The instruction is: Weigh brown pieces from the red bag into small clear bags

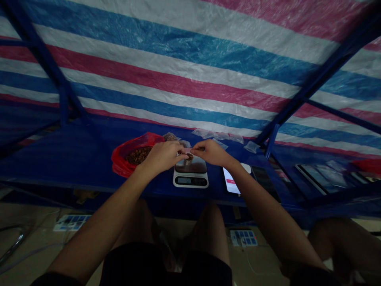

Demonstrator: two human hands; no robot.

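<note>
My left hand (163, 155) and my right hand (210, 152) meet above a small digital scale (190, 179) on the blue shelf (74, 159). Both pinch a small clear plastic bag (187, 152) with dark brown contents, held just over the scale's pan. A red plastic bag (131, 155) full of brown pieces lies open left of the scale, close to my left hand. Several filled and empty small clear bags (220, 137) lie behind my hands.
A phone (231, 183) with a lit screen lies right of the scale, with a white object beside it. Blue metal frame bars and a striped tarp stand behind. Another person's knee (342, 238) is at the lower right. Power strips lie on the floor.
</note>
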